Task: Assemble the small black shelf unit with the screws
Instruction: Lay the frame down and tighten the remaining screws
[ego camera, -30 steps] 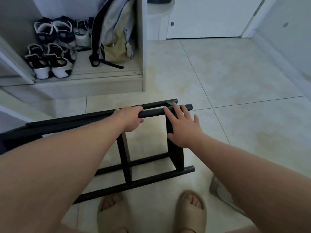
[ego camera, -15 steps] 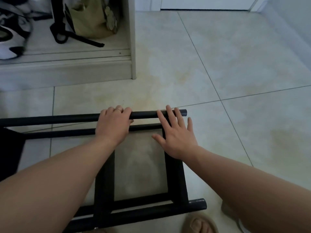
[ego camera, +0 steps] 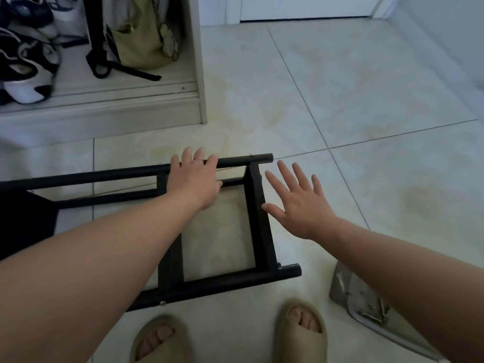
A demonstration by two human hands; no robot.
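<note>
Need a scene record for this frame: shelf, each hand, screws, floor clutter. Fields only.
shelf frame: black, lying on the tiled floor
left hand: on the top bar, fingers curled over it
right hand: open, fingers spread, right of the end upright, holding nothing
screws: heads visible in the bars
bag: clear, small metal parts inside, on the floor at right
sandals: on the person's feet, beside the frame

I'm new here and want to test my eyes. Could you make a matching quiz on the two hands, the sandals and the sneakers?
1 left hand
2 right hand
3 sandals
4 sneakers

A in the cupboard
B being worn
C spread open, gripping nothing
D holding the top bar of the black frame

Pairs: 1-D, 2-C, 3-B, 4-A
</note>
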